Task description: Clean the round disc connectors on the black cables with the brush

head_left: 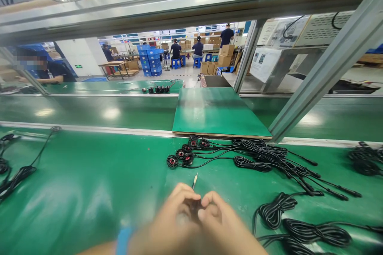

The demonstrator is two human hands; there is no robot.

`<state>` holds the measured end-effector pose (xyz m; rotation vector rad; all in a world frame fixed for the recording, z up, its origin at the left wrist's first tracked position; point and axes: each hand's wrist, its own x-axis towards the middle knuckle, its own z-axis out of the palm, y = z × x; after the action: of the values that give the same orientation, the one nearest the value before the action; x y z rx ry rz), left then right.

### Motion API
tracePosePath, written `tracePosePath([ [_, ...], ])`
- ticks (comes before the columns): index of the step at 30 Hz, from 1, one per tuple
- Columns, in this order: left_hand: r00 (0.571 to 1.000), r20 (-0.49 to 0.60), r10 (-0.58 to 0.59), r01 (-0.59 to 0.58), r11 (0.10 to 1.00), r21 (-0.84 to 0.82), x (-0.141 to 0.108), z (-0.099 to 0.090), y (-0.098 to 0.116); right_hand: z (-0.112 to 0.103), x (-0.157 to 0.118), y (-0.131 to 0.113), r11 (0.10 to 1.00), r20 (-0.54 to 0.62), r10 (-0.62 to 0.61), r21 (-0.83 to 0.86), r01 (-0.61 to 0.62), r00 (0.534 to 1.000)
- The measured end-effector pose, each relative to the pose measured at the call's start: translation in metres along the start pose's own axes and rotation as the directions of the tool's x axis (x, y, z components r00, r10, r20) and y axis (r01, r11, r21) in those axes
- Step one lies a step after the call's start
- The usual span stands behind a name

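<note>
My left hand (pixel 176 211) and my right hand (pixel 217 215) meet low in the middle of the view, fingers curled and fingertips close together. Something small and dark seems to lie between them, but blur and the fingers hide what it is. Just beyond my left fingertips a thin pen-like tool (pixel 194 181) with a pale tip shows on the green bench top (pixel 119 175). Farther off are several round black parts with red centres (pixel 181 153), joined to coiled black cables (pixel 254 149). A blue band circles my left wrist.
More coiled cables (pixel 317 231) lie at the right front, others (pixel 18 177) at the far left. A green board (pixel 218 113) bridges the channel behind the bench. A slanted metal post (pixel 326 59) rises at right. Co-workers sit or stand in the background.
</note>
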<state>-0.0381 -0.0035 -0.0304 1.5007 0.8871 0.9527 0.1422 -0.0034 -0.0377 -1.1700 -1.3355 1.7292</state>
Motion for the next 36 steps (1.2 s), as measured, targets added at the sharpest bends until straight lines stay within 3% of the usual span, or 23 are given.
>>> tracePosePath([
  [3,0.992,-0.013,-0.129,0.123,0.972,-0.201,0.007,-0.002,0.005,-0.012,-0.003,-0.008,0.977,-0.034,0.027,-0.213,-0.033,0.999],
  [7,0.954,0.027,-0.299,0.290,0.895,-0.339,0.009,-0.006,0.007,-0.024,-0.008,-0.015,0.871,-0.037,-0.033,-0.491,0.010,0.999],
  [10,0.956,0.011,-0.292,0.271,0.873,-0.406,0.008,-0.008,0.005,-0.027,-0.011,-0.018,0.758,-0.042,-0.162,-0.644,0.097,0.986],
  [13,0.960,0.025,-0.278,0.263,0.867,-0.424,0.008,-0.009,0.003,-0.030,-0.015,-0.017,0.632,-0.050,-0.327,-0.754,0.179,0.944],
  [16,0.963,0.037,-0.268,0.259,0.876,-0.408,0.008,-0.010,0.001,-0.033,-0.018,-0.015,0.550,-0.027,-0.455,-0.795,0.257,0.890],
  [20,0.961,0.042,-0.274,0.269,0.885,-0.380,0.008,-0.011,0.001,-0.036,-0.018,-0.016,0.490,0.039,-0.536,-0.799,0.348,0.843],
  [27,0.975,0.051,-0.216,0.219,0.905,-0.365,0.004,-0.013,-0.001,-0.032,-0.018,-0.022,0.463,0.078,-0.570,-0.792,0.398,0.818],
  [32,0.976,0.066,-0.205,0.215,0.909,-0.356,0.003,-0.013,-0.005,-0.030,-0.017,-0.021,0.326,0.165,-0.640,-0.827,0.459,0.751],
  [36,0.973,0.058,-0.224,0.230,0.911,-0.341,0.003,-0.013,-0.005,-0.030,-0.018,-0.021,0.271,0.167,-0.640,-0.864,0.424,0.750],
])
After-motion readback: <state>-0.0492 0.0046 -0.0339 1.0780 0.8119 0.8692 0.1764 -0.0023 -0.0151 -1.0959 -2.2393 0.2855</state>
